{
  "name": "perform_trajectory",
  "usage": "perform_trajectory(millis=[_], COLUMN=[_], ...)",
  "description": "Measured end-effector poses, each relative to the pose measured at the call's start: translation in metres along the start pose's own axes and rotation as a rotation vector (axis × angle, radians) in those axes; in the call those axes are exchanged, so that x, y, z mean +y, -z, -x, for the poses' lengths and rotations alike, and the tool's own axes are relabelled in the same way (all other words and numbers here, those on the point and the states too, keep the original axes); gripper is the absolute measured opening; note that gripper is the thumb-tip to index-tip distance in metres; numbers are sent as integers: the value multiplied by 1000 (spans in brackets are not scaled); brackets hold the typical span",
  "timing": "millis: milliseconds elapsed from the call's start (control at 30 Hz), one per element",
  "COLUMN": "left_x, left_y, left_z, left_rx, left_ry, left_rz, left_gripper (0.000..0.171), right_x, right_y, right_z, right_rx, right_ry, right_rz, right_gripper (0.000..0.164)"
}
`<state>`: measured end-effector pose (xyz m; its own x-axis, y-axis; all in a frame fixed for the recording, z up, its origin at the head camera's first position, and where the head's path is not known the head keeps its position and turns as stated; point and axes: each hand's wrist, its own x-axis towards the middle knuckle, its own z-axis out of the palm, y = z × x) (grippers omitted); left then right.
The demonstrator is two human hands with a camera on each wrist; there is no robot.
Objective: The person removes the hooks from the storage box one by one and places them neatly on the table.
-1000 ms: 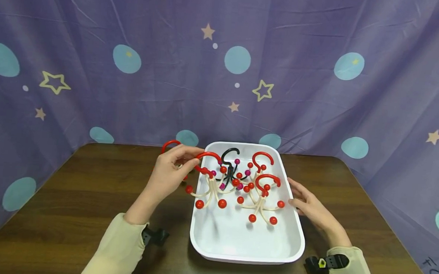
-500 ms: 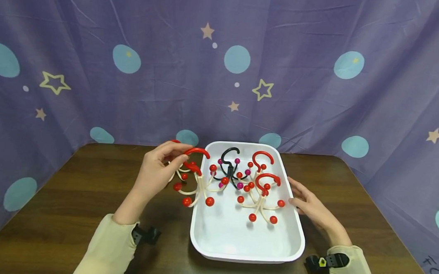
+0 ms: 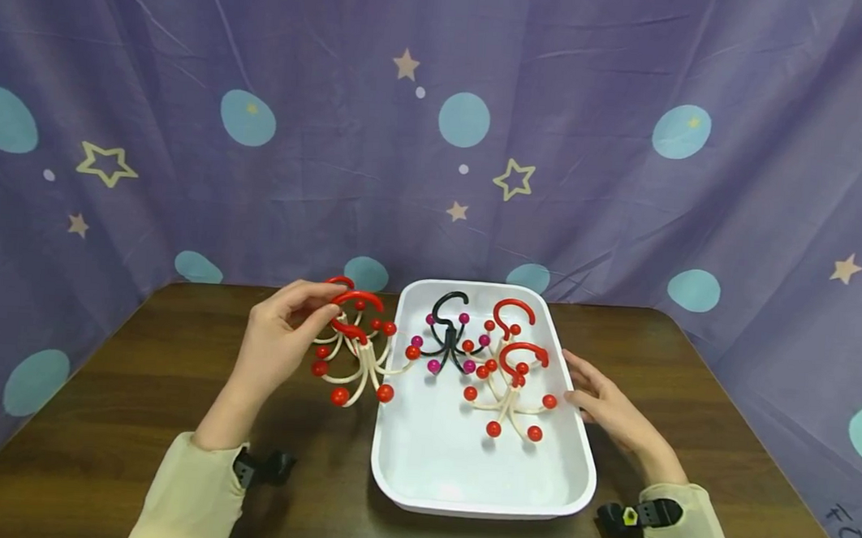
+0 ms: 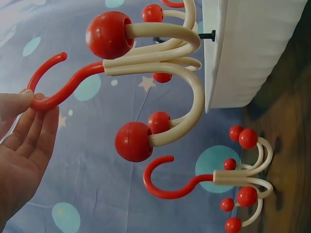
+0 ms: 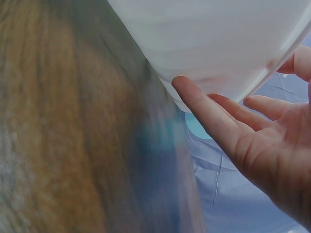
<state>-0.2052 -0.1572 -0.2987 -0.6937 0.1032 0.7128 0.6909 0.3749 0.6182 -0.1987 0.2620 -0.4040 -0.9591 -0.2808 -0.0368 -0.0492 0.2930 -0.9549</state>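
Note:
By its red curved top, my left hand (image 3: pixel 282 326) pinches a multi-prong hanging hook (image 3: pixel 365 355) with cream arms and red ball tips. It hangs upright in the air beside the left rim of a white tray (image 3: pixel 457 473). Lower down, a matching red-and-cream hook (image 4: pixel 228 177) stands on the table, partly covered by the held one in the head view. Inside the tray are a black hook (image 3: pixel 450 339) with magenta balls and two red-and-cream hooks, one nearer (image 3: pixel 512 399). My right hand (image 3: pixel 614 400) touches the tray's right wall with fairly straight fingers (image 5: pixel 204 104).
The brown wooden table (image 3: pixel 131 416) extends on both sides of the tray. Behind it hangs a purple curtain (image 3: pixel 321 133) with stars and blue dots. A black camera strap (image 3: pixel 660 512) circles my right wrist, and another (image 3: pixel 245 466) my left.
My left hand has carried the held hook leftward, from over the tray to beside its left rim. The right hand, the tray and the hooks in it stay put.

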Motion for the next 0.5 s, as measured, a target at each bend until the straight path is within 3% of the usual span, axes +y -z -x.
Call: perform_trajectory(millis=[367, 500], left_x=[-5, 4], left_y=[11, 14], left_z=[3, 5], left_rx=[32, 33], left_ry=[43, 57], left_rz=[-40, -52], left_gripper=[24, 22], right_x=[-2, -2], right_y=[0, -1], right_z=[1, 1], right_rx=[1, -4], right_ry=[5, 10], right_rz=[1, -3], right_gripper=[65, 65])
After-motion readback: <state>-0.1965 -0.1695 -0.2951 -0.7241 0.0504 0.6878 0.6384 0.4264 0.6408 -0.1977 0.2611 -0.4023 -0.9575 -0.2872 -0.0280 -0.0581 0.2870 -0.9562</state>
